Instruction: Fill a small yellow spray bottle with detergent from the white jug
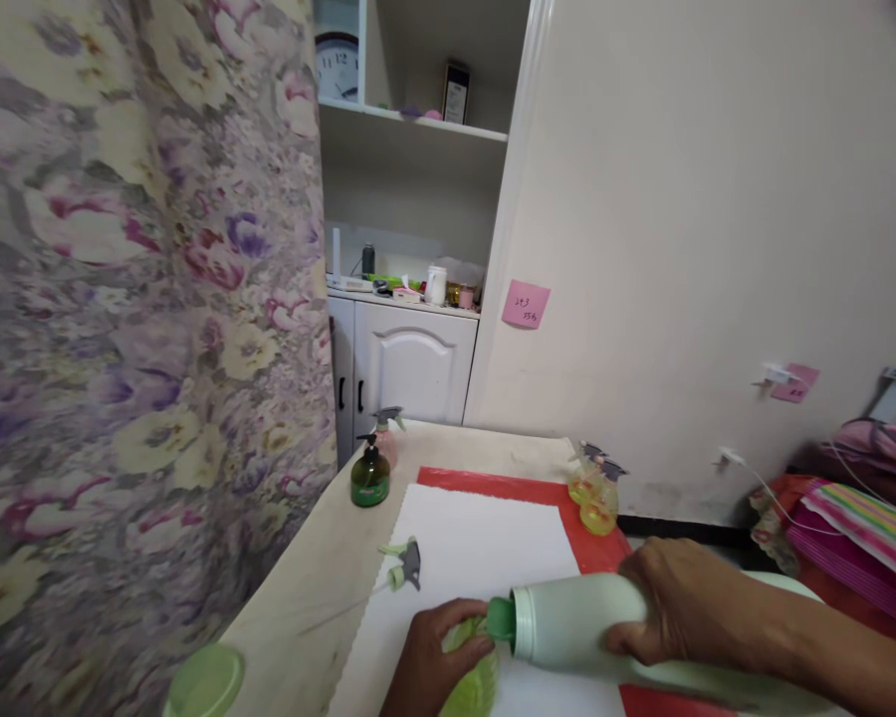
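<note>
Green plastic first: small bottle at the bottom edge, gripped by the left hand, fingers closed round its shoulder. Frame cuts off its body, so the fill level is not readable. Right hand is clamped on the white bottle, which is tipped near level, its green neck meeting the small bottle's mouth. Hands apart, one to each bottle. No stream shows at the join; cannot tell whether liquid passes.

Progress, as judged: small bottle stands open. Its spray head lies off on the white sheet just beyond the left hand, dip tube trailing toward bare counter. Pale green cap, probably the white bottle's, lies loose at the near left. Neither is back on.

Mid counter: the sheet lies over a red mat. Dark green pump bottle and pink sprayer stand far left. Two yellow spray bottles, heads on, stand far right.

Beyond: floral curtain to the left, white cabinet, clock on the shelf, pink note on the wall, striped cloth to the right.
</note>
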### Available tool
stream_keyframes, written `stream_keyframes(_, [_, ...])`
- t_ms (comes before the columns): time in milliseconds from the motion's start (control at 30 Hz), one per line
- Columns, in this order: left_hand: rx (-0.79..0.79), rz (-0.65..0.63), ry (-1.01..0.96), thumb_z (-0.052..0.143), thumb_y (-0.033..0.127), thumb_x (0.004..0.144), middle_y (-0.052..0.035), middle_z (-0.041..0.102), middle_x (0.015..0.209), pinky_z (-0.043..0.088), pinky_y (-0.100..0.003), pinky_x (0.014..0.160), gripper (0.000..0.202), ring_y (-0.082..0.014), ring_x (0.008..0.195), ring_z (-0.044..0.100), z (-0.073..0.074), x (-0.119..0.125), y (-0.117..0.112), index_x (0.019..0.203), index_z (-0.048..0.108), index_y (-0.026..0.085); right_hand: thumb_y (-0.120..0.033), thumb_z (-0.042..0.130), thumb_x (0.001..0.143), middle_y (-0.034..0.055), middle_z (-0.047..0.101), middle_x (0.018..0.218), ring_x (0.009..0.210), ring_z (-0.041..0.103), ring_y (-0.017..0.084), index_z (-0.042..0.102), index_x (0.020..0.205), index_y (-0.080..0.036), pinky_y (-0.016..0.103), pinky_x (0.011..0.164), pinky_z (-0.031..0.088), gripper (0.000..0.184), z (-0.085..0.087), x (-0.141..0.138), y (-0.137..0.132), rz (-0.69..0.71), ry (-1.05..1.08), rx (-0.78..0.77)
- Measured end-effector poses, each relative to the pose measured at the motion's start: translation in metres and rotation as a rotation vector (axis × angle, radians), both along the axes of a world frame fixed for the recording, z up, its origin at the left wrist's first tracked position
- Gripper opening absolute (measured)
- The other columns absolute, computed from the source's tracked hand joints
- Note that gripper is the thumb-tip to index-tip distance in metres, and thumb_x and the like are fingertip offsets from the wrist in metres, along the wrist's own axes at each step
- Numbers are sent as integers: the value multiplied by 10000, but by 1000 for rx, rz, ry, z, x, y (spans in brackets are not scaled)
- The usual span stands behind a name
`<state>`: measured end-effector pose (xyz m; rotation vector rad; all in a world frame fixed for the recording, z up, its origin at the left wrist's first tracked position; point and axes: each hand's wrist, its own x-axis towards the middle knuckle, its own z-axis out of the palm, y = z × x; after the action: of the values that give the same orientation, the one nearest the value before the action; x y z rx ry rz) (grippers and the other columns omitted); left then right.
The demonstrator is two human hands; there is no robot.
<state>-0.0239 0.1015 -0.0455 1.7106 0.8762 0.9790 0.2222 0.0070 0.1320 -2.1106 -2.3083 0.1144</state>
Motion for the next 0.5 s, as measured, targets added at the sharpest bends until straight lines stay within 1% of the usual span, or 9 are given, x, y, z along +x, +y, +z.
stream_keyframes(167, [-3, 2, -10, 705, 171, 684, -9, 812, 913, 502, -289, 864, 225, -238, 912, 712, -2, -1, 0, 884, 778, 243, -420, 677, 639, 44, 716, 632, 555, 620, 178, 695, 661, -201, 249, 483, 279, 221, 1, -1, 0, -2, 11, -6])
stream_keyframes(300, [-8, -1, -16, 702, 173, 685, -20, 813, 908, 503, -297, 865, 213, -244, 909, 714, 1, -1, -1, 875, 778, 229, -426, 677, 643, 50, 725, 641, 543, 619, 176, 702, 688, -191, 254, 488, 292, 240, 1, 0, 2, -13, 0, -19])
stream_keyframes(400, [1, -24, -27, 693, 168, 695, -13, 812, 907, 505, -288, 855, 215, -238, 905, 715, 3, -1, -1, 881, 777, 234, -436, 680, 643, 52, 725, 640, 540, 617, 174, 703, 691, -190, 254, 489, 295, 252, 1, -1, 2, -24, -12, -26])
stream_keyframes(500, [8, -16, -18, 694, 158, 692, -5, 812, 898, 504, -277, 849, 219, -231, 900, 715, 3, -1, 0, 876, 778, 242, -435, 674, 650, 52, 724, 635, 543, 615, 179, 705, 681, -200, 252, 479, 282, 239, 3, -4, 1, -7, 0, -26])
